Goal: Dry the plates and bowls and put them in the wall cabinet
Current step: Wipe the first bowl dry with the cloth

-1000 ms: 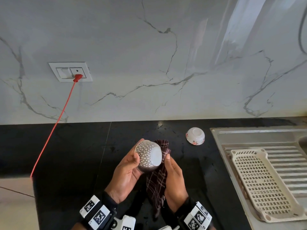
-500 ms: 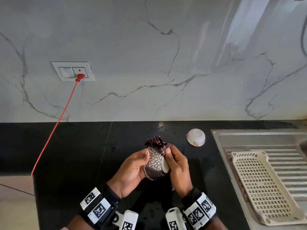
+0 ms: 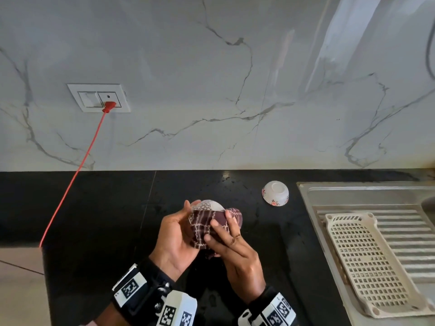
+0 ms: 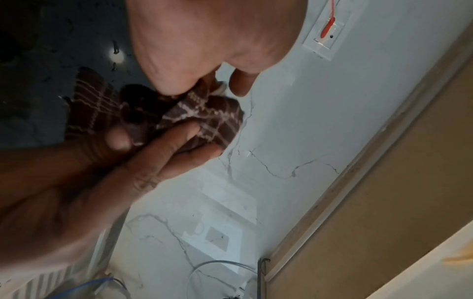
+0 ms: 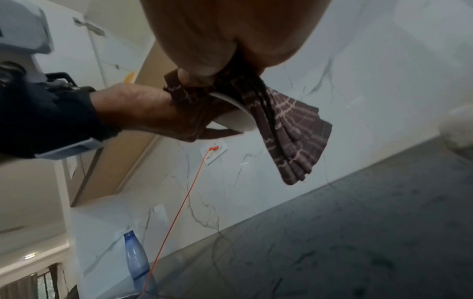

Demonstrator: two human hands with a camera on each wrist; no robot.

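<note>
1. The left hand (image 3: pixel 175 234) is curled around a small patterned bowl (image 3: pixel 207 205), palm turned up and to the right, with the thumb near the upper rim and the fingers behind the bowl (mostly hidden there).
2. The right hand (image 3: pixel 231 245) presses a dark maroon checked cloth (image 3: pixel 204 228) against the side of the bowl; its fingers are bent over the cloth and pinch it to the bowl wall, and the back of the hand faces up.
3. In the right wrist view the cloth (image 5: pixel 294 129) goes over the white rim of the bowl (image 5: pixel 236 119), and a folded end hangs free below it.
4. In the left wrist view the fingers of the right hand (image 4: pixel 176 141) lie flat on the cloth (image 4: pixel 204 119).
5. Both hands hold the bowl in the air above the black countertop (image 3: pixel 98 208), in front of the body; both wrists carry bands with black-and-white markers.
6. A second bowl (image 3: pixel 275 192), white with small red flowers, stands upside down on the countertop, to the right and farther back, near the steel sink (image 3: pixel 367 196).
7. A cream plastic drying tray (image 3: pixel 367 262) lies on the ribbed drainboard of the sink.
8. On the marble wall, a red plug (image 3: pixel 108 106) sits in the socket plate (image 3: pixel 98 97), and its red cord (image 3: pixel 73 182) runs down to the left over the counter edge.
</note>
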